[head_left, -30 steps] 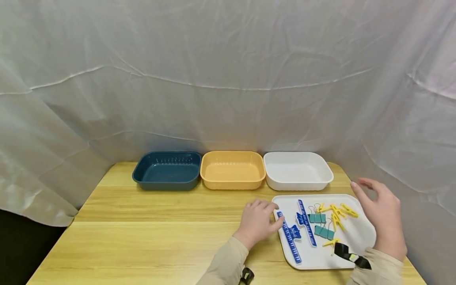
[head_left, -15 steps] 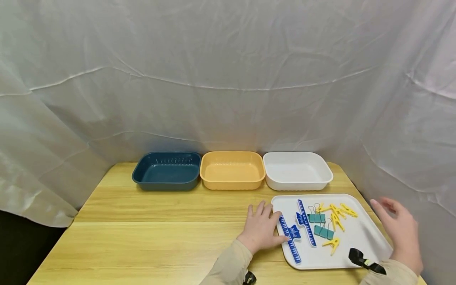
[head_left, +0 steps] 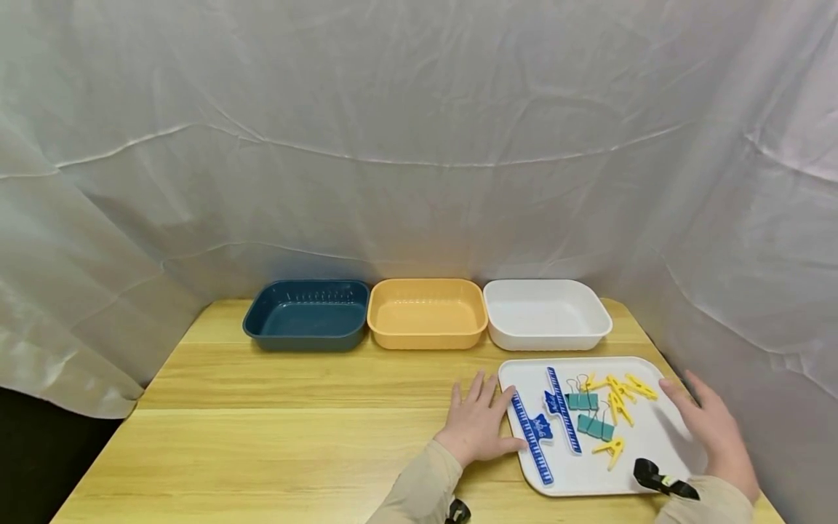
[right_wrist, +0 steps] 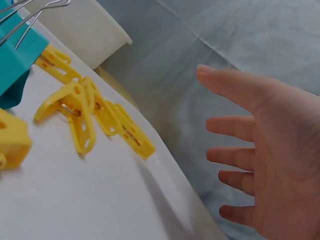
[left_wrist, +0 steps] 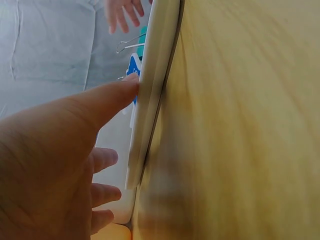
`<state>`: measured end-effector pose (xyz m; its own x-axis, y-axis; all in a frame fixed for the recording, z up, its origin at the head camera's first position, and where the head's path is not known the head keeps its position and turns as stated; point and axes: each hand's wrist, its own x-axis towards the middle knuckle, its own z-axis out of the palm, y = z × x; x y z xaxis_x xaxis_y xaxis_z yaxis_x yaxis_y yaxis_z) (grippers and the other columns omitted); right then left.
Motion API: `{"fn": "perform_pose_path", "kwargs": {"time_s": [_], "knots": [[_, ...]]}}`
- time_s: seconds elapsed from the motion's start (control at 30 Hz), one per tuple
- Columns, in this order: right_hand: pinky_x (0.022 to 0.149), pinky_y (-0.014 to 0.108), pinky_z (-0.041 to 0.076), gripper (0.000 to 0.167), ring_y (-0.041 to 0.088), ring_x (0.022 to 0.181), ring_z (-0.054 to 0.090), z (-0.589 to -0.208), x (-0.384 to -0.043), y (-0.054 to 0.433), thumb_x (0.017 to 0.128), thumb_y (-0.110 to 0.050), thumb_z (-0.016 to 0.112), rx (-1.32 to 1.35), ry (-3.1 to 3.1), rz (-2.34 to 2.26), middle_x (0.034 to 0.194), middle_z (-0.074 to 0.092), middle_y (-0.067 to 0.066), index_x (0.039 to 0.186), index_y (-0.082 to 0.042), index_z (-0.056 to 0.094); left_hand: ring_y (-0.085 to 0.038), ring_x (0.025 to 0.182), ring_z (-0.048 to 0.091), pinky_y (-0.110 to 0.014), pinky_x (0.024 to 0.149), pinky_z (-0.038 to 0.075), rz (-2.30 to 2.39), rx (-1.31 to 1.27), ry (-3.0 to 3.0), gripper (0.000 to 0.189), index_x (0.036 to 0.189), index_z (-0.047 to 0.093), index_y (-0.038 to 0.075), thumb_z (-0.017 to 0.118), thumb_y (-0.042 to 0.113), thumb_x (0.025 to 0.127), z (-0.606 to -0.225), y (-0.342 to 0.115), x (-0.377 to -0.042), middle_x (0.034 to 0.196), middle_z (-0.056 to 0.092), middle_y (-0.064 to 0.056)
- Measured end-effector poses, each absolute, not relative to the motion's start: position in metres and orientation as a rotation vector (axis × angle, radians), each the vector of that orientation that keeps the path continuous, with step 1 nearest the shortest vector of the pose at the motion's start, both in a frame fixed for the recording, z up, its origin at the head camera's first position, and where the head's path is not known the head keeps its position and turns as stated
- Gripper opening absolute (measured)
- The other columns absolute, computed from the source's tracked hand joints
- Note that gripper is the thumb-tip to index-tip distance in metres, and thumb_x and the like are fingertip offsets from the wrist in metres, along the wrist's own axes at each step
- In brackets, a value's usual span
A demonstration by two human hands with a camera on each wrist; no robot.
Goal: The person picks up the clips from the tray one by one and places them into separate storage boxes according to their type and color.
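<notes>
A white tray [head_left: 648,469] lies at the right of the table. My left hand [head_left: 476,426] is at its left edge, fingers spread, the thumb tip right at the rim beside a blue-and-white clip [head_left: 533,437]. A second blue-and-white clip [head_left: 563,411] lies parallel to it. Two teal binder clips [head_left: 596,427] sit mid-tray, with several yellow clothespins [head_left: 618,404] around them; one yellow clothespin [head_left: 612,450] lies nearer me. My right hand [head_left: 712,429] hovers at the tray's right edge, and the right wrist view shows its extended fingers [right_wrist: 232,159] holding nothing.
Behind the tray, three bins stand in a row against the grey curtain [head_left: 419,145]: dark blue [head_left: 308,342], yellow [head_left: 428,340] and white [head_left: 550,342]. The wooden table [head_left: 294,437] stretches to the left. Curtain also hangs close along the right side.
My right hand has moved right from over the tray to beside its edge, then slightly back left. My left hand has shifted slightly right and spread its fingers. The clips and bins stay put.
</notes>
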<state>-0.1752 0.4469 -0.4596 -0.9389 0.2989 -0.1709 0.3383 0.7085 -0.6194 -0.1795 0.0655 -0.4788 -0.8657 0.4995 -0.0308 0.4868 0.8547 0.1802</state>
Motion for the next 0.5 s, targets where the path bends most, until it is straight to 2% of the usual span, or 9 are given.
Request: {"fn": "perform_pose_path", "kwargs": {"time_s": [0.13, 0.23, 0.4, 0.5], "knots": [[0.107, 0.076, -0.004, 0.093, 0.059, 0.136, -0.024, -0.462, -0.18, 0.444, 0.098, -0.062, 0.029, 0.441, 2.757, -1.052, 0.151, -0.017, 0.037, 0.151, 0.001, -0.013, -0.025, 0.153, 0.015, -0.059, 0.118, 0.021, 0.252, 0.752, 2.924, 0.086, 0.155, 0.025, 0.036, 0.049, 0.077, 0.083, -0.478, 0.064, -0.179, 0.164, 0.021, -0.002], [0.105, 0.076, -0.01, 0.093, 0.059, 0.131, -0.031, -0.462, -0.181, 0.441, 0.098, -0.062, 0.028, 0.367, 2.713, -1.059, 0.149, -0.021, 0.036, 0.149, 0.003, -0.016, -0.025, 0.153, 0.013, -0.06, 0.118, 0.02, 0.256, 0.726, 2.902, 0.085, 0.155, 0.023, 0.038, 0.047, 0.078, 0.083, -0.478, 0.064, -0.178, 0.164, 0.019, -0.001], [0.104, 0.077, -0.013, 0.097, 0.059, 0.129, -0.034, -0.464, -0.182, 0.436, 0.097, -0.063, 0.033, 0.335, 2.648, -1.081, 0.15, -0.027, 0.03, 0.149, 0.0, -0.02, -0.025, 0.154, 0.011, -0.062, 0.118, 0.018, 0.28, 0.692, 2.869, 0.082, 0.154, 0.022, 0.043, 0.046, 0.078, 0.083, -0.477, 0.063, -0.178, 0.165, 0.018, -0.001], [0.106, 0.076, -0.009, 0.099, 0.06, 0.133, -0.028, -0.468, -0.184, 0.435, 0.098, -0.061, 0.035, 0.293, 2.67, -1.041, 0.15, -0.024, 0.035, 0.148, 0.005, -0.019, -0.026, 0.154, 0.01, -0.063, 0.118, 0.017, 0.292, 0.672, 2.842, 0.083, 0.154, 0.021, 0.044, 0.046, 0.079, 0.083, -0.476, 0.062, -0.178, 0.165, 0.017, -0.001]]}}
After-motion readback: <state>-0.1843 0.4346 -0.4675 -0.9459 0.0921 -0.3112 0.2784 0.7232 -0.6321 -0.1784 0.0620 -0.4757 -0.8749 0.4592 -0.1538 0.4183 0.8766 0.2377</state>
